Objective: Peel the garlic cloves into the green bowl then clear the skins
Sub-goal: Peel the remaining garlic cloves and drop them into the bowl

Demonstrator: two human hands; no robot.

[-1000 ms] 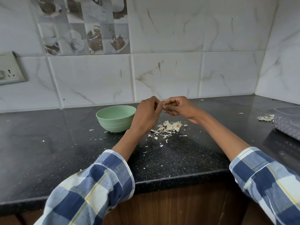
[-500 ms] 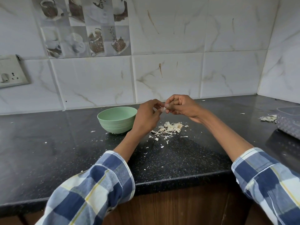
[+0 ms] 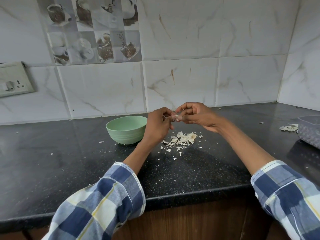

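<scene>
Black speckled stone runs right across the view: the counter (image 3: 52, 163), backed by a marble-look tiled wall (image 3: 242, 49) with a switch plate (image 3: 13, 80) at far left. On the right edge sits a clear plastic container (image 3: 310, 130), a few scraps of skin just beside it. Two checked sleeves reach in from the bottom, blue, white and yellow. Over to the green bowl (image 3: 127, 129), upright on the counter left of centre, just beside the left wrist; what lies inside it cannot be seen from this angle. Right of the bowl, a heap of pale garlic skins (image 3: 182, 138) lies on the stone, with loose flakes scattered toward the near edge. Above that heap, both hands meet in the air. The left hand (image 3: 158, 126) has its fingers curled in, tips pinching at the garlic clove (image 3: 177, 117). The right hand (image 3: 197, 116) grips the same clove between thumb and curled fingers. Only a small whitish bit of it shows between the fingertips.
</scene>
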